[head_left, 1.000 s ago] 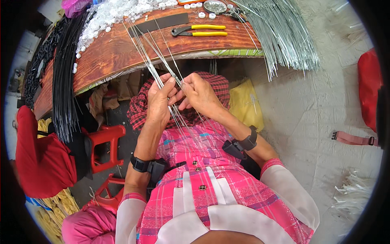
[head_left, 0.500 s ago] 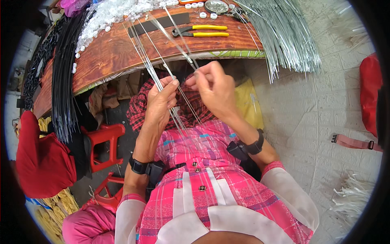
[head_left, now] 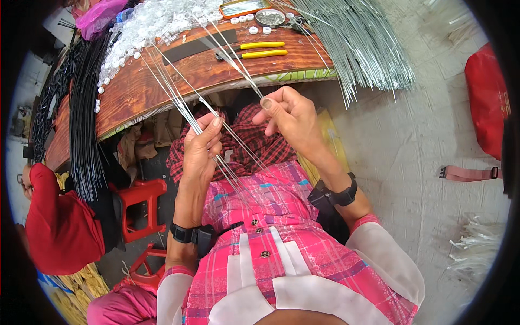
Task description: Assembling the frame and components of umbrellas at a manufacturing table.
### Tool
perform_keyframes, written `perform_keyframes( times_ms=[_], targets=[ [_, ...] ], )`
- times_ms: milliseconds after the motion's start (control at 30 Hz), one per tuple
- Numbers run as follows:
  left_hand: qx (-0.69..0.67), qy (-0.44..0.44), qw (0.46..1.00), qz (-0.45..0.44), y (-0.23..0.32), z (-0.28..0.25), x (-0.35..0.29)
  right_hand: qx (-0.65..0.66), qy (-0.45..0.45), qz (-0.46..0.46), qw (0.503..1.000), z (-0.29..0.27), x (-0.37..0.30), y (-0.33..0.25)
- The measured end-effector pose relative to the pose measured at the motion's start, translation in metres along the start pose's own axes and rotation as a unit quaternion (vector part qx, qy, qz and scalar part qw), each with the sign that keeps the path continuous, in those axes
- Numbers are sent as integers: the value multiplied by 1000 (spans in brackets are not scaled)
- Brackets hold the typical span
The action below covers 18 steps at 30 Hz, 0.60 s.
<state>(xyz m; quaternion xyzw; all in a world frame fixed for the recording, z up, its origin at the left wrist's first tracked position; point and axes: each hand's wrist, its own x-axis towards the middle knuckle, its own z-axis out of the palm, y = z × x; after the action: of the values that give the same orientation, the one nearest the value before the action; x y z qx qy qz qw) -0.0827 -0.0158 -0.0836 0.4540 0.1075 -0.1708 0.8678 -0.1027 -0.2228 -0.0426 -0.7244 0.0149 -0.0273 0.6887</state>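
Note:
My left hand (head_left: 201, 151) is closed around several thin silver wires (head_left: 181, 107), which fan out past its fingers over the table edge and hang below toward my lap. One strand beside them carries a small whitish piece (head_left: 201, 99) just above the fingertips. To the right, my right hand (head_left: 297, 120) pinches the near ends of a few more silver wires (head_left: 245, 73) between thumb and forefinger, its other fingers loosely curled. These wires slant up and left across the yellow-handled pliers (head_left: 264, 53) and a dark flat strip (head_left: 187, 51) lying on the wooden table (head_left: 125, 86).
Clear plastic pieces (head_left: 154, 24) are heaped at the back. An orange-rimmed tray (head_left: 244, 14) and a round dish (head_left: 271, 19) stand near small white rings. A silver wire bundle (head_left: 363, 43) overhangs the right edge, a black bundle (head_left: 84, 108) the left. A red-sleeved person (head_left: 62, 227) sits left by a red stool (head_left: 138, 195).
My hands have drawn farther apart. The wires in my right hand, crossing close to the left-hand strands before, now stand off to the right and look less blurred. The whole view has shifted slightly.

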Motion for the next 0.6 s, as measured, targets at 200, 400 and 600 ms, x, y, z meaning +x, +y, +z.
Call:
perform_keyframes(
  times_ms=[200,400,600],
  targets=[
    [-20,-29,999,-5,-3,2,4,-13,-33,9,999,7,-10,13],
    [-22,-23,999,-1,0,3,-3,52,1,-25,998,16,-26,-6],
    [6,-29,999,30,10,15,-13,43,32,-49,997,16,-37,-27]
  ],
)
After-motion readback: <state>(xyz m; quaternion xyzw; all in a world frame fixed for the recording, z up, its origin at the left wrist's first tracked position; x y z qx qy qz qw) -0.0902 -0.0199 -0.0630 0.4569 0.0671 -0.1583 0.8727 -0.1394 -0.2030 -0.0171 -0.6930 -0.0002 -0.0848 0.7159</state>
